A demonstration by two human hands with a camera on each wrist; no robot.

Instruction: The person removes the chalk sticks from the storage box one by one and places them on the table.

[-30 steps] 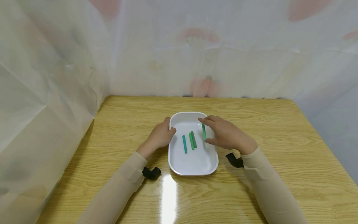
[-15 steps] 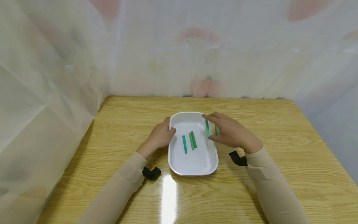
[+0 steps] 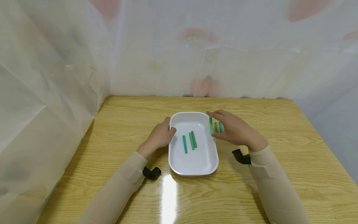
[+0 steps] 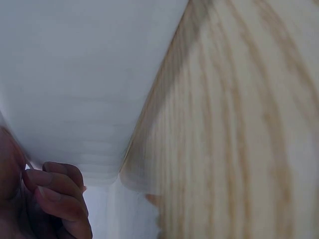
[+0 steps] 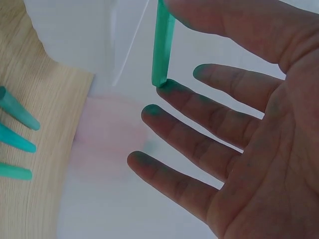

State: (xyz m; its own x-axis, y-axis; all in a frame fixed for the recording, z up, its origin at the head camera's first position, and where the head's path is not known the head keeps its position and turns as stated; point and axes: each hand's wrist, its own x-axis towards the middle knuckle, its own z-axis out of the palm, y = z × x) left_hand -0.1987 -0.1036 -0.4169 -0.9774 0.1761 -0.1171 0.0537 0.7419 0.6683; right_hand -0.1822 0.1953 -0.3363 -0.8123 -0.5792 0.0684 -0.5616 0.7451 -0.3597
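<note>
Right wrist: green stick (image 5: 162,45) apparently fingertip-pinched.

I see my right hand (image 3: 236,130) pinching a green stick (image 3: 211,125) over the white tray's (image 3: 193,166) right rim, my left hand (image 3: 160,135) gripping its left rim, three sticks (image 3: 189,141) lying inside it

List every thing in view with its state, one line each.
White tray: flat on the table, left rim held.
Three green sticks in the tray: lying side by side, untouched.
Held green stick: pinched end to end, lifted at the tray's right rim.
Green sticks on the table: lying right of the tray.
Left hand: holds the tray's rim.
Right hand: pinches the held stick.
</note>
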